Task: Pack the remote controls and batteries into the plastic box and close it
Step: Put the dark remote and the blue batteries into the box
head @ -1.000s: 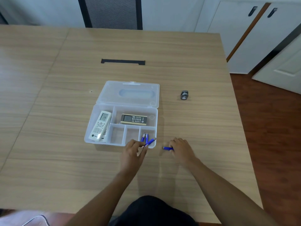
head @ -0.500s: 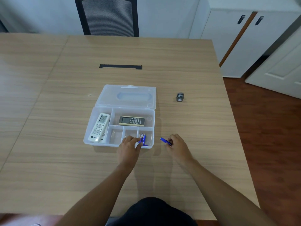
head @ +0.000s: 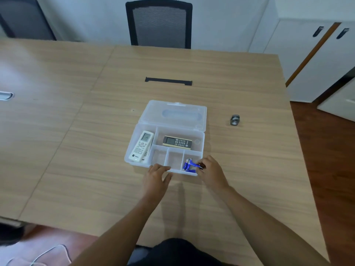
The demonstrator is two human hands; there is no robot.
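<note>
While both remotes already lie inside the clear plastic box [head: 199, 138] at the frame's centre, the white remote control [head: 141, 146] in the left compartment and the dark remote control [head: 177, 142] in the upper one, packing looks nearly done. The right hand [head: 212, 172] pinches a blue battery [head: 196, 166] over the lower-right compartment, where other blue batteries [head: 187, 164] lie. The left hand [head: 156, 176] rests loosely spread on the front rim, gripping nothing. The lid [head: 175, 115] lies open on the bench [head: 76, 169]; closing remains.
</note>
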